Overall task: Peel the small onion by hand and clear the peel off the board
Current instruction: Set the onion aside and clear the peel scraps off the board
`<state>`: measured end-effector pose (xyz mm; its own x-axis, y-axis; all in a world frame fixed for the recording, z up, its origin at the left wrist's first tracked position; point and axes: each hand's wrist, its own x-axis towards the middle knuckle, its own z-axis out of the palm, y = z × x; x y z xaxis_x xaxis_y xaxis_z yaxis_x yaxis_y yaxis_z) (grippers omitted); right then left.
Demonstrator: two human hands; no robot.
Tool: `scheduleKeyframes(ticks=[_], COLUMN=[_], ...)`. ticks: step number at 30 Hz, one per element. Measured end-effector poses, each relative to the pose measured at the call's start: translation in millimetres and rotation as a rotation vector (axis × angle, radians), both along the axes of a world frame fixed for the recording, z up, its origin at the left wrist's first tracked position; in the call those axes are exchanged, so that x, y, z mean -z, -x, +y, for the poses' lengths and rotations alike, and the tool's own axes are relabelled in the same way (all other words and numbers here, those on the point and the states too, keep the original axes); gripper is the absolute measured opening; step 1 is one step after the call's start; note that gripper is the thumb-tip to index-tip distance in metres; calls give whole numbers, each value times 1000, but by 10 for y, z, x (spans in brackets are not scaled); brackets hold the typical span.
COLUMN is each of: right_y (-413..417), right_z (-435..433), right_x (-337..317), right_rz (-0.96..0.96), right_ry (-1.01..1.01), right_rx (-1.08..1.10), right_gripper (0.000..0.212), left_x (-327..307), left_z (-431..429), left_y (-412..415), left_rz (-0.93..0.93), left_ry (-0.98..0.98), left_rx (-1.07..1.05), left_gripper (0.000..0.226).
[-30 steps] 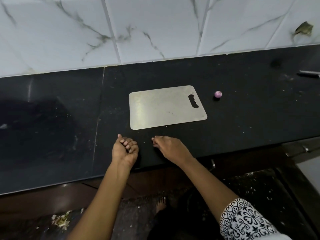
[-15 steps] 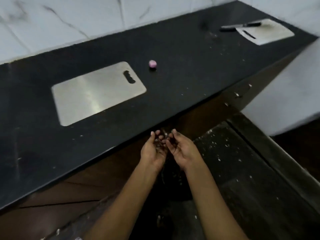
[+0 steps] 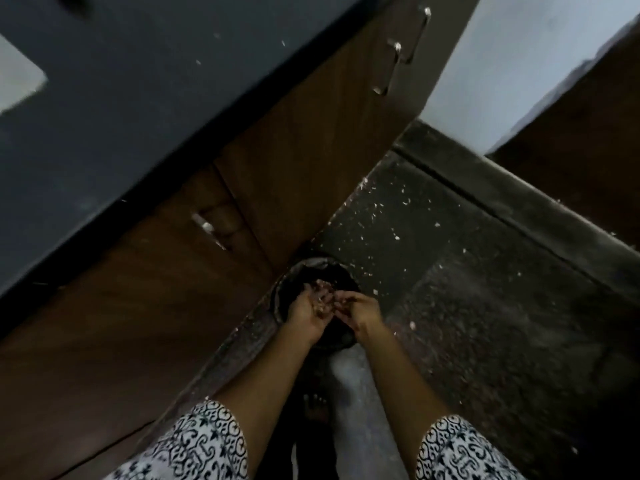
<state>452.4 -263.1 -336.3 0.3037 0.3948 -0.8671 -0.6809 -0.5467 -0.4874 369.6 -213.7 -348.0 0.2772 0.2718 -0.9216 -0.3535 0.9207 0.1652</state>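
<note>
hovering together over a dark round bin (image 3: 288,280) on the floor, both hands meet just above its mouth. the left hand (image 3: 306,313) is turned palm up, its fingers loosely cupped and not closed, and pale bits of onion peel (image 3: 320,305) lie in the hollow of that palm. the right hand (image 3: 363,311) sits just beside it on the right, its fingers (image 3: 341,300) bent in towards the left palm and close to the peel. motion blur hides whether they pinch a scrap or only brush at it, so i cannot tell how that hand is set.

directly beneath the hands is the bin's black inside, its rim showing beyond the fingertips and to the left of the left wrist. past the hands and up to the left stands a brown wooden cabinet front (image 3: 294,150) with a metal handle (image 3: 398,53) far above them. over it runs the dark countertop (image 3: 121,98). a pale corner of the steel cutting board (image 3: 17,81) lies on it, well away to the upper left of the hands. to the right of the right hand spreads the dark speckled floor (image 3: 485,289), dotted with small white scraps (image 3: 412,324). nearer the body than the hands, both forearms lead back to black-and-white patterned sleeves (image 3: 197,445), and a bare foot (image 3: 315,408) shows between the forearms.
</note>
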Motion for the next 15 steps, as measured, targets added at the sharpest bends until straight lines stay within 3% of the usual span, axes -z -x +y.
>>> scheduleKeyframes(ticks=[4, 7, 9, 10, 12, 15], right_y=[-96, -83, -39, -27, 5, 61], right_z=[-47, 16, 71, 91, 133, 175], right_x=[497, 751, 862, 868, 833, 849], right_rz=[-136, -319, -508, -591, -665, -584], right_ry=[81, 128, 145, 173, 179, 88], right_rx=[-177, -278, -341, -376, -389, -317], right_gripper=[30, 25, 5, 10, 9, 15], left_x=[414, 601, 660, 671, 647, 664], left_z=[48, 107, 139, 157, 185, 261], left_y=[36, 81, 103, 105, 87, 84], left_rz=[-65, 75, 137, 157, 158, 81], left_ry=[7, -67, -75, -76, -79, -42], left_rx=[35, 204, 293, 329, 375, 379], left_gripper=[55, 40, 32, 33, 40, 68])
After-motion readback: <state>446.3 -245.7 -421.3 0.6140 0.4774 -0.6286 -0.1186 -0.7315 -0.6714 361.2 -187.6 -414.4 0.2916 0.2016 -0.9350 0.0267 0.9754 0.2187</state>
